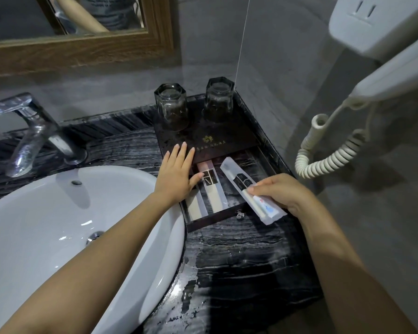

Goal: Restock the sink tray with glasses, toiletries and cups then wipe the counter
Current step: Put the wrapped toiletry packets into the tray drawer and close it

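Note:
A dark tray box (227,138) with a gold flower logo sits in the counter's back right corner. Two upturned clear glasses (171,106) (219,98) stand on its top. Its drawer (217,219) is pulled out toward me and holds two wrapped toiletry packets (212,189). My left hand (179,169) lies flat, fingers spread, on the tray's front left edge. My right hand (280,191) grips a wrapped toothbrush kit (241,182) that lies slanted over the drawer's right side.
A white basin (58,225) fills the left, with a chrome tap (32,131) behind it. The black marble counter (239,261) is wet. A white wall hairdryer (384,75) with a coiled cord (328,155) hangs at right. A wood-framed mirror (82,39) is behind.

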Demonstrator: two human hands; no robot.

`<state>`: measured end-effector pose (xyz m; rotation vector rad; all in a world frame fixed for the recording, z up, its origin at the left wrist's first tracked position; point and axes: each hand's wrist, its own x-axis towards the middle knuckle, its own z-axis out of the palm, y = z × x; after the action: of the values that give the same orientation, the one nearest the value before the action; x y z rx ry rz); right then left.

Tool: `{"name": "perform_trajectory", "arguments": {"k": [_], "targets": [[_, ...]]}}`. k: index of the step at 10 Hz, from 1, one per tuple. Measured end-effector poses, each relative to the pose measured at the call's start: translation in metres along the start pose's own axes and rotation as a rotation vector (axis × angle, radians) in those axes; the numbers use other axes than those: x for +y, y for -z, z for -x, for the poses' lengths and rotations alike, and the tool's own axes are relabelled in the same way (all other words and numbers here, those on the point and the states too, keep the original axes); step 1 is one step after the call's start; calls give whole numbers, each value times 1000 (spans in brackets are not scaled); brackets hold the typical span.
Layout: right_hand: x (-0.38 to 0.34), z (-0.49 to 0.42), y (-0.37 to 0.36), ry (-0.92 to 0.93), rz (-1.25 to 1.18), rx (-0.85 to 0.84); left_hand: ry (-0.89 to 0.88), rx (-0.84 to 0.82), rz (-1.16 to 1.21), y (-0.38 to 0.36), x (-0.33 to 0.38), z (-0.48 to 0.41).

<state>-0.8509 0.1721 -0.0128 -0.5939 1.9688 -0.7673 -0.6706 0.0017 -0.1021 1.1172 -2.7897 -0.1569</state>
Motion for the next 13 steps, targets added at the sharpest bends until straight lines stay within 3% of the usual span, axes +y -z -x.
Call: {"name": "perform_trajectory", "arguments": {"k": [1,5,10,12,13], "targets": [[2,-9,-2,-23,-72,15,6,4,-8,0,0,0],[-18,-78,-26,-115,45,50,3,2,-4,0,2,1],[4,-99,-29,-59,396,93,11,0,-23,-1,1,1],[2,-75,-26,157,554,229,12,-9,-4,1,2,1],[10,-44,-28,403,391,358,17,-30,-5,3,2,1]]}}
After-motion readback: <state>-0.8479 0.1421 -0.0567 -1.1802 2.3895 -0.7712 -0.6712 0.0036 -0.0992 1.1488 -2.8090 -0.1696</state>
